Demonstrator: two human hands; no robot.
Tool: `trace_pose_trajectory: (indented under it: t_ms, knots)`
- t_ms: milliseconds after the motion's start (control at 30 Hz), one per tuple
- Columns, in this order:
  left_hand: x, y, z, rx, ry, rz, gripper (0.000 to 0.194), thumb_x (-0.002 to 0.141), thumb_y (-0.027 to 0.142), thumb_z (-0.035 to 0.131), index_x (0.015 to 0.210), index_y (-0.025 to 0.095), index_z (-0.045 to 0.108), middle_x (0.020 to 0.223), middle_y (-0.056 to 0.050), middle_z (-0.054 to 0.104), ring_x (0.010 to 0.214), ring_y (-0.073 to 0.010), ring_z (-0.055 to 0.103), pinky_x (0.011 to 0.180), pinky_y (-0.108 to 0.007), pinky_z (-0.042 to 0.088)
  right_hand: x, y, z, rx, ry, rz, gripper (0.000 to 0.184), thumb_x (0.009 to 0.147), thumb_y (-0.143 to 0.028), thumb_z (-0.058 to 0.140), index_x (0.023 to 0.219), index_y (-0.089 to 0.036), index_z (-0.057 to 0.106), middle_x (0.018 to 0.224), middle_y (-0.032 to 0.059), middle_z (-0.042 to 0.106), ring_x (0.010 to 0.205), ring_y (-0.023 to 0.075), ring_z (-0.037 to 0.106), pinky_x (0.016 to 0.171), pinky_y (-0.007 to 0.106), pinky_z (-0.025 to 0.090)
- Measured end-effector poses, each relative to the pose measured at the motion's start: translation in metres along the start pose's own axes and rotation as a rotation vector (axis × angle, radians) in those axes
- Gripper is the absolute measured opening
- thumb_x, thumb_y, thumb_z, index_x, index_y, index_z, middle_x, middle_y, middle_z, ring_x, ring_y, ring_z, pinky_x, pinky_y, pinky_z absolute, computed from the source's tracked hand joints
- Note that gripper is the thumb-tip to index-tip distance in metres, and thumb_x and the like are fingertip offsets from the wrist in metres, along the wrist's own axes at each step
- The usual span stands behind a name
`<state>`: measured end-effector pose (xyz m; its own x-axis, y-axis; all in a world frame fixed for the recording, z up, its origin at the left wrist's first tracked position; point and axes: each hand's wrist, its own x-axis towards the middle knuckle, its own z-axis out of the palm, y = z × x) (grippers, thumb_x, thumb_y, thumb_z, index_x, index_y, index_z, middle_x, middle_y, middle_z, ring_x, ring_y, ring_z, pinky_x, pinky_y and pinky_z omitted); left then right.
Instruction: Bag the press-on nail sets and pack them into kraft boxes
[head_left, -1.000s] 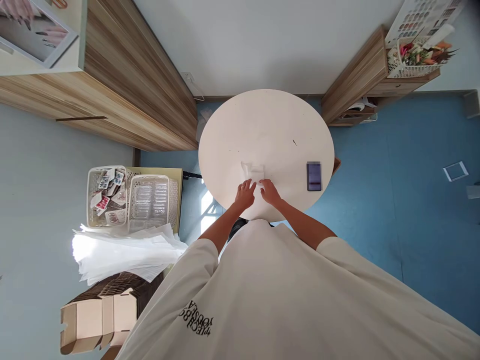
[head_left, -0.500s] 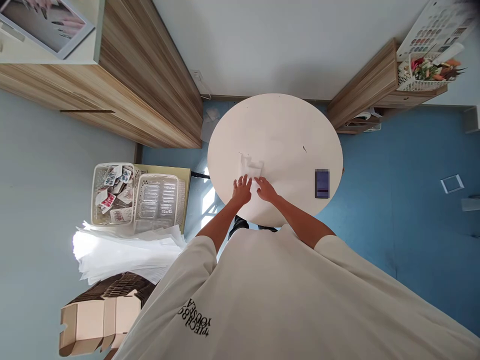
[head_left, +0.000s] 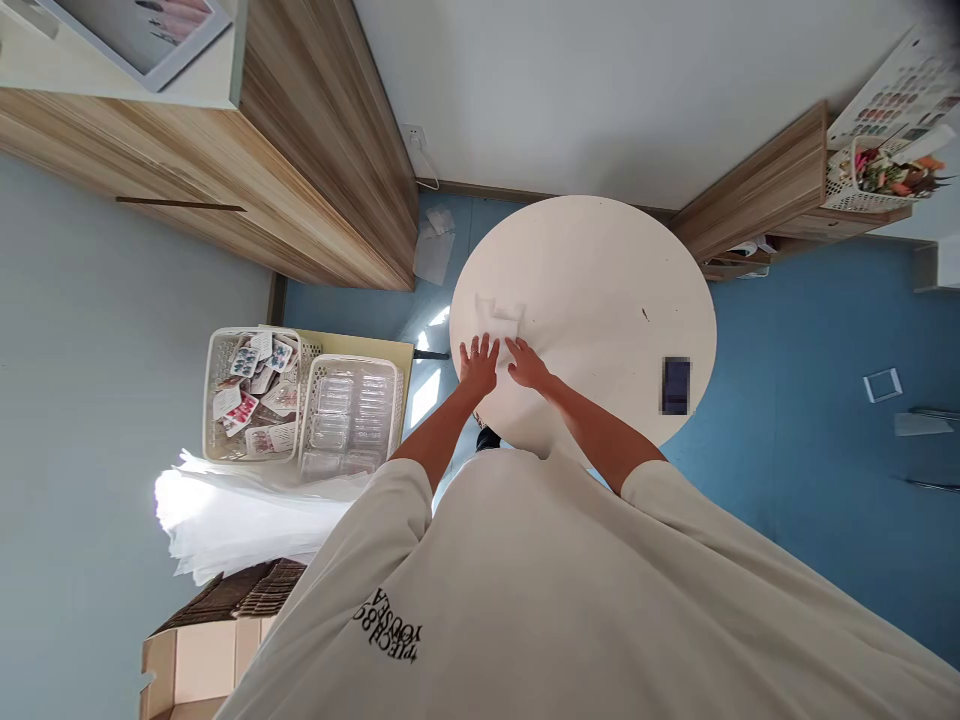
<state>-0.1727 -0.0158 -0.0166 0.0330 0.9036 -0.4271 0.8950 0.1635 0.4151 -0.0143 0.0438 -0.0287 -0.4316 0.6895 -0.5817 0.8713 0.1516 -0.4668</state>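
Note:
A thin, translucent white sheet (head_left: 504,322), folded and wrinkled, lies on the round cream table (head_left: 592,250). My left hand (head_left: 478,368) rests palm down at its near left edge, with fingers spread and fingertips touching it. A ring-like band shows on one finger. To the right of it, my right hand (head_left: 529,365) lies at the sheet's near right corner, fingers slightly bent and apart, with the fingertips at the edge. Neither hand visibly pinches the sheet. The far edge of the sheet has flaps standing out to both sides.
A dark phone-like object (head_left: 675,386) lies at the table's right. On the left stand a basket of small printed cards (head_left: 251,395), a basket of clear plastic boxes (head_left: 349,410), white sheets (head_left: 255,520) and cardboard boxes (head_left: 202,660). A wooden cabinet (head_left: 322,150) rises behind the left side.
The camera view has shifted, so the table appears farther right. Left fingers have spread more on the sheet, and the folded part of the sheet sits slightly differently.

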Motion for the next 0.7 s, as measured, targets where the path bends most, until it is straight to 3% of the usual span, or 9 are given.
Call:
trace_pose_trajectory:
  t_ms: [367,700]
  knots:
    - [-0.003,-0.004,0.001,-0.037,0.003,0.014,0.088,0.087,0.017,0.058,0.171,0.02,0.033,0.18,-0.016,0.023,0.168,-0.0374,0.014,0.134,-0.068,0.003,-0.001,-0.01,-0.003,-0.072,-0.01,0.049,0.082,0.098,-0.022,0.053,0.174,-0.024,0.022,0.179,0.0137,0.024,0.158,0.0381,0.037,0.117,0.05,0.049]
    - [-0.033,-0.008,0.001,0.016,0.037,0.019,0.084,0.084,0.017,0.058,0.167,0.021,0.041,0.177,-0.016,0.03,0.167,-0.0369,0.018,0.133,-0.068,0.007,-0.036,-0.003,-0.007,-0.07,0.125,-0.025,0.066,0.1,-0.024,0.048,0.166,-0.021,0.038,0.176,0.0142,0.027,0.155,0.0341,0.04,0.118,0.047,0.048]
